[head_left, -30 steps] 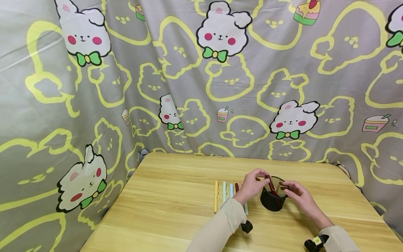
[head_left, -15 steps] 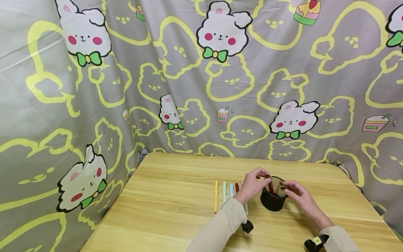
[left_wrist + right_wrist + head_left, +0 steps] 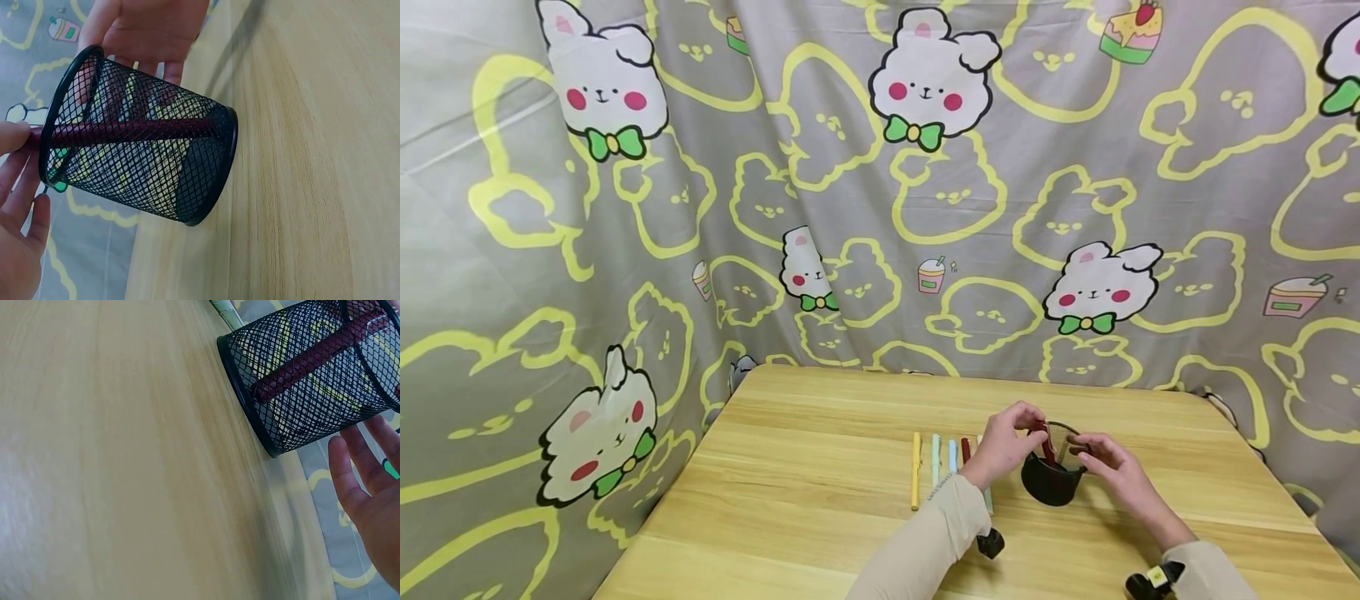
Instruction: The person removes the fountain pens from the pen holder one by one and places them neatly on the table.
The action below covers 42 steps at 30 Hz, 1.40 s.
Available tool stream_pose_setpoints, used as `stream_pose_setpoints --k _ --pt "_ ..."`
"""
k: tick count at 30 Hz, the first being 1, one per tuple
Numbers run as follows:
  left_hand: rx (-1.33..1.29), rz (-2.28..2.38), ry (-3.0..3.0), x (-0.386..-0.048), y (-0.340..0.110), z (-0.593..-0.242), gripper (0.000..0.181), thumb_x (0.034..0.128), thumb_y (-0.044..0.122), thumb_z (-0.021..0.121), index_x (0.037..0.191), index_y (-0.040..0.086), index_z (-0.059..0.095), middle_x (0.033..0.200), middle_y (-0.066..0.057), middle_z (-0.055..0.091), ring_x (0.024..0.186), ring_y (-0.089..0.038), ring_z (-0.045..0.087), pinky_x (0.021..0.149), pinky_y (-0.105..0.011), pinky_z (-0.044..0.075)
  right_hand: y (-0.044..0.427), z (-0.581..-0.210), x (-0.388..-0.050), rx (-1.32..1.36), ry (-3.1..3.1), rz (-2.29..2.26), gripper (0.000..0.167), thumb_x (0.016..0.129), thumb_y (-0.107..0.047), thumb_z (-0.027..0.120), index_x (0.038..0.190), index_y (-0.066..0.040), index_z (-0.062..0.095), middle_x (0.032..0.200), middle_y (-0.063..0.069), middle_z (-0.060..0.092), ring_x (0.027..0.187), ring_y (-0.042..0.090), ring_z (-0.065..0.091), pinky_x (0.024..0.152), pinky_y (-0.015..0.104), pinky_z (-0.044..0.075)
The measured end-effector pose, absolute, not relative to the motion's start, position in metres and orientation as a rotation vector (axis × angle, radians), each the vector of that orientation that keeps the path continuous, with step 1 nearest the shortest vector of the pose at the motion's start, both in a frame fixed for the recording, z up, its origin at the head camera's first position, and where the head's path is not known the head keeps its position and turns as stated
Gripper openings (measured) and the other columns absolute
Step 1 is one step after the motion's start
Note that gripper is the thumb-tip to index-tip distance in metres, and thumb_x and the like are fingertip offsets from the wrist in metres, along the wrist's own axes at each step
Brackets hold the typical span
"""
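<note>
A black mesh pen holder [image 3: 1052, 486] stands upright on the table, right of centre in the head view. My left hand [image 3: 1009, 442] pinches the top end of a dark red pen [image 3: 134, 130] at the holder's rim. Most of that pen is inside the holder, seen through the mesh, its lower end close to the base. On the holder's other side is my right hand [image 3: 1108, 458], with relaxed fingers [image 3: 356, 453] against or close to the mesh; contact is hard to tell. Both wrist views show the holder between the hands.
Left of the holder several pens lie in a row: a yellow pen [image 3: 916, 471], a pale green pen [image 3: 936, 458], a light blue pen [image 3: 952, 454] and another dark red one [image 3: 966, 448]. My left forearm partly covers the row. A patterned curtain [image 3: 850, 208] hangs behind the wooden table [image 3: 760, 467].
The dark red pen in my left hand has tilted slightly more upright inside the holder. Both hands have stayed almost in place, and the head view has shifted a little.
</note>
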<state>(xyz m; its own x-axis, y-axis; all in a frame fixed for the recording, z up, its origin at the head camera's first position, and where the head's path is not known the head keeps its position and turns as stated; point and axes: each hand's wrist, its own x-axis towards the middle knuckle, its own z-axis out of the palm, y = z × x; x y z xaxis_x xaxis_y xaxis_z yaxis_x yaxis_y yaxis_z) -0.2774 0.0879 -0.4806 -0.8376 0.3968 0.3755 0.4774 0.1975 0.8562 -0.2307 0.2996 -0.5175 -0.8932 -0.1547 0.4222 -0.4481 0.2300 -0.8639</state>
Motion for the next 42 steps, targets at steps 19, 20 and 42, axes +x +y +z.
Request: stream_pose_setpoints --k 19,20,42 --pt "-0.876 -1.731 -2.392 -0.274 0.098 -0.481 0.018 0.0900 0.013 0.066 0.107 0.018 0.062 0.097 0.013 0.064 0.088 0.003 0.058 0.075 -0.016 0.047 0.302 -0.521 -0.231 0.536 -2.281 1.712 0.028 0.096 -0.001 0.052 0.120 0.013 0.048 0.109 0.002 0.062 0.098 0.004 0.057 0.073 0.018 0.050" --pt "-0.880 -1.730 -2.394 -0.273 0.098 -0.481 0.018 0.0901 0.013 0.066 0.108 0.017 0.062 0.097 0.013 0.064 0.088 0.003 0.058 0.075 -0.016 0.047 0.302 -0.521 -0.231 0.538 -2.279 1.715 0.028 0.096 -0.001 0.052 0.120 0.013 0.048 0.109 0.001 0.062 0.098 0.004 0.057 0.073 0.018 0.050" --pt "-0.765 -1.822 -2.385 -0.268 0.100 -0.478 0.025 0.0885 0.010 0.067 0.110 0.020 0.059 0.096 0.013 0.060 0.088 -0.001 0.058 0.072 -0.020 0.049 0.300 -0.519 -0.229 0.548 -2.272 1.734 0.028 0.096 0.000 0.051 0.119 0.014 0.048 0.109 0.001 0.062 0.098 0.004 0.057 0.073 0.018 0.050"
